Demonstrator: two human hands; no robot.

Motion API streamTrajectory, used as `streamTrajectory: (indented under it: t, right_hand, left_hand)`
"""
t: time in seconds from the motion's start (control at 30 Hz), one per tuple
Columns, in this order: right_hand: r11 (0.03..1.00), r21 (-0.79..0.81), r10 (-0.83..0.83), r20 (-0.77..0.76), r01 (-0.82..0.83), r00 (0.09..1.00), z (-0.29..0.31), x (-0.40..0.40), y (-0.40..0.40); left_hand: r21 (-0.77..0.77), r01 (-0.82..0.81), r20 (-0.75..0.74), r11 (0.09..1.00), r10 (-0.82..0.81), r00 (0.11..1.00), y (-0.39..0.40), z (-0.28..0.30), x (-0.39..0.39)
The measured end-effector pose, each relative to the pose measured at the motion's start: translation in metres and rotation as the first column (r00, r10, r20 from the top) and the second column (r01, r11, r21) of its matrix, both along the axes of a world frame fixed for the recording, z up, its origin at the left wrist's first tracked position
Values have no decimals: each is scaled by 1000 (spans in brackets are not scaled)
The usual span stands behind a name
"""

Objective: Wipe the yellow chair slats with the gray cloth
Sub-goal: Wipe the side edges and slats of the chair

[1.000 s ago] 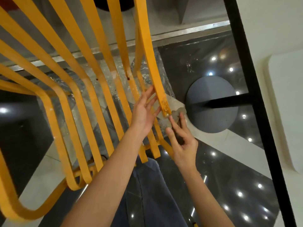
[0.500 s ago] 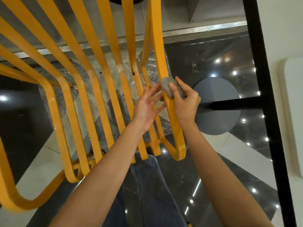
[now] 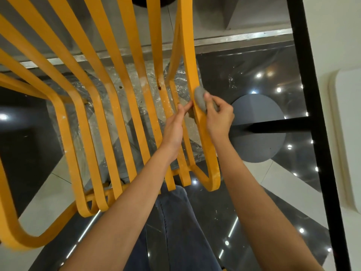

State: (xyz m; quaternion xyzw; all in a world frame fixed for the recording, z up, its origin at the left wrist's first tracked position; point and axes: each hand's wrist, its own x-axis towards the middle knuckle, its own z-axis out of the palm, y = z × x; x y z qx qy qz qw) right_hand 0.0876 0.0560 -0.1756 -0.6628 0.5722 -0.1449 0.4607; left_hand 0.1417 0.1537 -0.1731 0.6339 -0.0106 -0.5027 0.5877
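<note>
Yellow chair slats point(image 3: 136, 98), long axes running away from the person: right hand point(image 3: 218, 116) pinches gray cloth point(image 3: 200, 98) against rightmost slat point(image 3: 203, 130); left hand point(image 3: 174, 126), fingers together, braces just beside.

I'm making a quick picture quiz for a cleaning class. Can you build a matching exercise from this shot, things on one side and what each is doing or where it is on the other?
Things:
1. gray cloth
2. left hand
3. round gray base
4. right hand

States:
A. lies flat on the dark floor
B. bunched up and pressed on the outer yellow slat
C. grips the cloth
D. reaches between the slats, no cloth in it

Pairs: 1-B, 2-D, 3-A, 4-C
</note>
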Motion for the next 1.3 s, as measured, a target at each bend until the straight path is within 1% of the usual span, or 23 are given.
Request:
streamTrajectory:
  t: [0.07,0.13,0.2,0.27,0.33,0.37,0.43,0.53,0.6,0.63,0.7,0.73,0.8,0.87,0.97,1.03,1.1,1.2,1.3]
  right_hand:
    - [985,170,-28,-74,40,997,-9,8,-19]
    - [939,337,-28,-147,76,989,-12,-1,-21]
    - [910,406,-5,-189,83,982,-9,-21,-12]
    - [906,416,18,-206,71,978,-6,-30,-8]
    - [925,376,17,-194,58,981,-5,-15,-16]
    - [940,338,14,-188,51,982,-5,0,-23]
    - [971,239,28,-161,11,986,-2,34,-38]
    - [993,115,35,-39,-31,999,1,64,-56]
    - [998,45,-35,4,35,999,4,59,-63]
    - [996,38,-77,45,75,996,9,50,-64]
    - [993,42,-117,172,111,978,17,28,-58]
    - [995,29,-96,232,92,968,20,15,-51]
    - [1000,-30,14,290,-5,957,19,-14,-25]
    - [994,-64,101,278,-86,955,9,-38,2]
    - [999,-13,45,251,-43,967,-3,-37,14]
    - [999,-24,35,247,-30,968,-4,-15,3]
    - [995,-80,72,231,-55,970,-4,14,-12]
    - [981,-163,142,210,-109,967,-1,60,-38]
    - [978,-128,185,176,-164,967,-2,83,-59]
  left_hand:
    - [14,17,58,1000,-18,998,-2,3,0]
    - [7,26,131,1000,-27,991,-5,4,-1]
    - [48,73,296,996,-84,952,-9,0,-2]
    - [161,124,439,979,-184,879,-12,-5,-5]
    - [287,147,529,946,-285,799,-13,-6,-13]
    - [326,145,563,934,-315,764,-12,-7,-19]
    - [348,115,606,931,-316,730,-12,-9,-27]
    - [348,52,622,936,-272,735,-14,-14,-32]
    - [344,33,630,938,-257,733,-15,-15,-34]
    - [342,29,635,939,-253,730,-15,-15,-34]
    - [337,19,629,941,-240,739,-15,-16,-34]
    - [329,16,618,944,-228,752,-14,-16,-34]
    - [308,12,602,951,-204,772,-14,-17,-35]
    - [291,1,587,957,-180,789,-13,-19,-36]
    - [277,-16,561,961,-148,815,-12,-23,-38]
    - [262,-28,550,965,-126,825,-13,-24,-39]
    - [235,-46,551,971,-94,829,-13,-25,-40]
    - [202,-42,589,978,-87,803,-13,-26,-42]
    - [216,-17,608,976,-121,785,-13,-28,-40]
